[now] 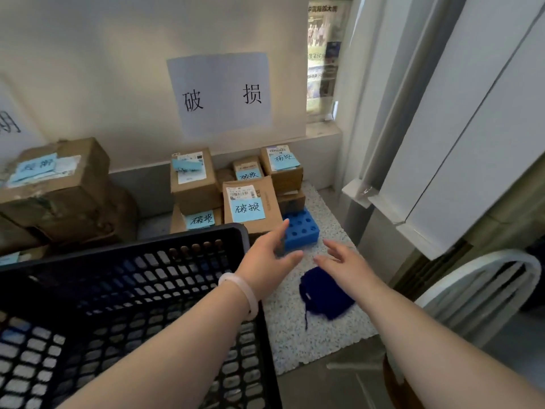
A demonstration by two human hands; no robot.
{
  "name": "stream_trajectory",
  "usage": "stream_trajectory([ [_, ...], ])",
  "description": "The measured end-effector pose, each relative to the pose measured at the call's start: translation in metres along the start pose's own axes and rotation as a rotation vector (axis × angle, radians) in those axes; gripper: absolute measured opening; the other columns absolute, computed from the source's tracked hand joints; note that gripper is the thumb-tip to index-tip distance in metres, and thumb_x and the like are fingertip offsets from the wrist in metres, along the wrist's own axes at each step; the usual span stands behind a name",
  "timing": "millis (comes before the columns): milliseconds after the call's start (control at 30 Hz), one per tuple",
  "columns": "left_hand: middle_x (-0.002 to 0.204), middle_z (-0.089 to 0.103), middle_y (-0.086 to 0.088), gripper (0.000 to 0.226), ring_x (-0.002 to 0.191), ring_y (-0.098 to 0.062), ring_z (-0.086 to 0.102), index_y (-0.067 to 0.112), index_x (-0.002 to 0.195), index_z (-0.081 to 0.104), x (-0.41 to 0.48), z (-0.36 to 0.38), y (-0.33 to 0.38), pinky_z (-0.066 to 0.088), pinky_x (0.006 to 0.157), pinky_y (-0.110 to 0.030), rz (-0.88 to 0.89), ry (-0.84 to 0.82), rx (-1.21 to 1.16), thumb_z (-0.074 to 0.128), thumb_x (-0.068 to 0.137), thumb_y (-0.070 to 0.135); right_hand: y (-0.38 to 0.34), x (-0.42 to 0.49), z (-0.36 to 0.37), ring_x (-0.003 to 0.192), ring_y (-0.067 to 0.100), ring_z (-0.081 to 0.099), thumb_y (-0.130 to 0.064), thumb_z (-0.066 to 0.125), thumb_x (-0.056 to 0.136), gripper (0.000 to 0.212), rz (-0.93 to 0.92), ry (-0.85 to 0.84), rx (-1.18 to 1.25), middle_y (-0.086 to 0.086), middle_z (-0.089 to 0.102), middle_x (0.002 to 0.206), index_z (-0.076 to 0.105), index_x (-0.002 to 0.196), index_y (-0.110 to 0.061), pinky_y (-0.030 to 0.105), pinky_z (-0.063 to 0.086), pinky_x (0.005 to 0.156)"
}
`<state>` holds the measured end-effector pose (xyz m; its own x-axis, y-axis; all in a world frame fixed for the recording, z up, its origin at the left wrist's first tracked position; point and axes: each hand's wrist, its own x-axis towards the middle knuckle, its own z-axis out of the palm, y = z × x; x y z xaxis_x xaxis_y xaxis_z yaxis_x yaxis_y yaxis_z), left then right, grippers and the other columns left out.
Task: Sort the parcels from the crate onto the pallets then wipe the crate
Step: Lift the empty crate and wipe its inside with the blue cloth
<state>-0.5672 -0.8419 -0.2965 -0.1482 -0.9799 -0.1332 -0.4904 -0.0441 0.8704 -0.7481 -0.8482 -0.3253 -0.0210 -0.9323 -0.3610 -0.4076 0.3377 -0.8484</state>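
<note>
Fingers (280,233) spread on both, holding nothing: left hand (269,256) at the blue sponge (305,228), right hand (343,262) over the dark cloth (324,293). Parcels (250,202) sit stacked on the pallet (324,346), crate (177,242) beside. I'd pinch the cloth fully, then wipe the crate's mesh walls.

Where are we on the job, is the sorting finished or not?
Done, apparently: labelled parcels sit stacked under the wall sign, and no parcel shows in the visible part of the black crate. In hand: the left hand and right hand, both open and empty, reach toward the blue perforated block near the dark blue cloth. Left: wiping the crate.
</note>
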Motion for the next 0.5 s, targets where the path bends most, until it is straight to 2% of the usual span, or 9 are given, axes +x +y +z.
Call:
stream_trajectory([
  [133,0.150,0.042,0.012,0.067,0.128,0.004,0.037,0.037,0.152,0.030,-0.027,-0.039,-0.009,0.035,0.104,-0.020,0.077,0.089,0.053,0.064,0.094,0.033,-0.019,-0.021,0.041,0.141,0.016,0.036,-0.043,0.066,0.091,0.069,-0.076,-0.096,-0.020,-0.003,0.036,0.156,0.034,0.151,-0.036,0.029,0.032,0.105],
  [300,0.155,0.037,0.007,0.071,0.143,-0.013,0.033,0.038,0.154,0.025,-0.067,-0.102,-0.050,0.033,0.115,-0.035,-0.043,0.138,0.124,0.062,0.094,0.044,-0.034,-0.044,0.078,0.143,0.018,0.033,-0.045,0.067,0.090,0.075,-0.095,-0.153,-0.091,0.000,0.032,0.158,0.025,0.153,-0.039,0.036,0.035,0.110],
  [433,0.160,0.028,0.006,0.072,0.146,-0.019,0.030,0.038,0.154,0.022,-0.117,-0.158,-0.101,0.033,0.112,-0.036,-0.165,0.192,0.164,0.060,0.094,0.048,-0.036,-0.070,0.114,0.134,0.019,0.045,-0.037,0.068,0.091,0.089,-0.042,-0.167,-0.198,0.000,0.040,0.154,0.009,0.157,-0.037,0.032,0.042,0.101],
  [500,0.160,0.028,0.005,0.074,0.145,-0.020,0.030,0.035,0.156,0.022,-0.143,-0.182,-0.124,0.033,0.113,-0.037,-0.216,0.224,0.175,0.060,0.094,0.049,-0.035,-0.078,0.126,0.131,0.021,0.049,-0.036,0.069,0.090,0.095,-0.015,-0.099,-0.262,0.000,0.040,0.154,0.001,0.156,-0.040,0.036,0.044,0.103],
])
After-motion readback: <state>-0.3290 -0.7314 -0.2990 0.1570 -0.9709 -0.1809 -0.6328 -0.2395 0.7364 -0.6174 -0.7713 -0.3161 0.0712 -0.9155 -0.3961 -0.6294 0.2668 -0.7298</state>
